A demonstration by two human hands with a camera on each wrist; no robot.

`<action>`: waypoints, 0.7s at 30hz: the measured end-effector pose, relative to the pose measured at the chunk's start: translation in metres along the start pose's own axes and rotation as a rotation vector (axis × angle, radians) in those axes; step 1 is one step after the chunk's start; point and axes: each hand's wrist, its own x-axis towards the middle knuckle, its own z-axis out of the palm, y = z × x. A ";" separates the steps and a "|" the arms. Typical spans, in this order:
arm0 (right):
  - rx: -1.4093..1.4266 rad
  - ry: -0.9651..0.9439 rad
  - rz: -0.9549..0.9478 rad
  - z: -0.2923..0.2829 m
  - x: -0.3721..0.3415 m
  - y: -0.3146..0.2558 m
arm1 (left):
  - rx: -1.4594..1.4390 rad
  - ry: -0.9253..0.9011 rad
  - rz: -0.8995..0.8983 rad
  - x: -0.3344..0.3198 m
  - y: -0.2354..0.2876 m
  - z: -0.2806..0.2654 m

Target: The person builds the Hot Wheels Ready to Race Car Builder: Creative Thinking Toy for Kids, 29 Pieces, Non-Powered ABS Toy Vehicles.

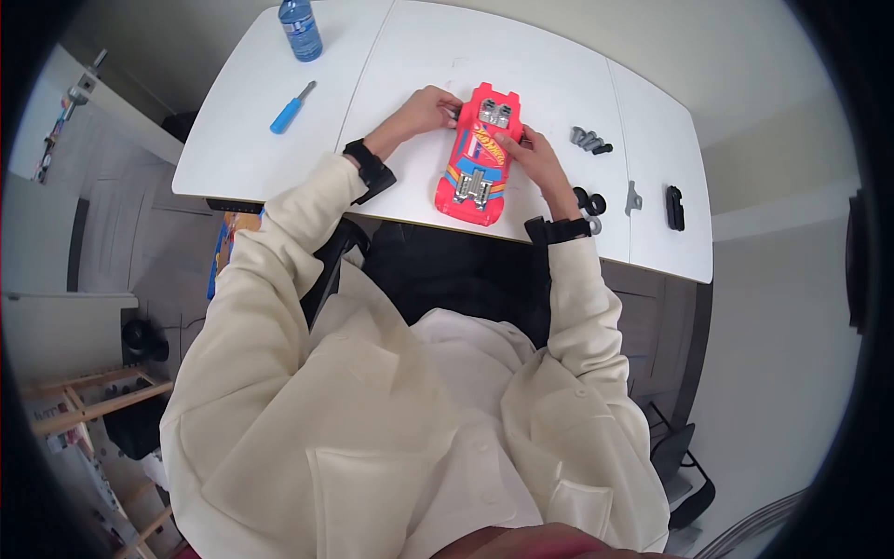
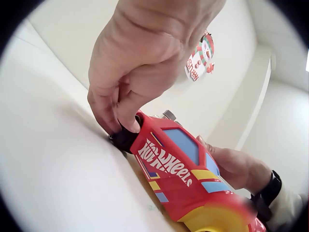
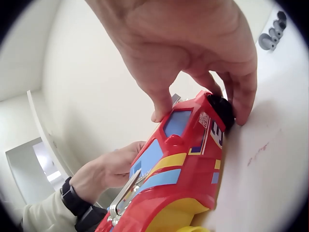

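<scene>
A red toy car (image 1: 473, 160) with Hot Wheels lettering, blue windows and chrome parts lies on the white table, roof up. My left hand (image 1: 430, 110) pinches a black wheel (image 2: 124, 139) at the far left corner of the car between thumb and fingers. Across from it, my right hand (image 1: 540, 160) grips the far right part of the car. Its thumb rests on the roof edge, and its fingers curl down by another black wheel (image 3: 221, 110). Yellow wheel arches (image 3: 176, 214) show at the near end.
A blue-handled screwdriver (image 1: 292, 110) and a water bottle (image 1: 301, 33) are on the left. On the right are several grey pieces (image 1: 585, 140), black wheels (image 1: 594, 203) close to my right wrist, a flat grey part (image 1: 633, 197) and a black part (image 1: 674, 207).
</scene>
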 end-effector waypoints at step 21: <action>0.102 -0.005 -0.047 0.001 0.008 0.015 | -0.147 -0.077 -0.068 -0.002 0.004 -0.007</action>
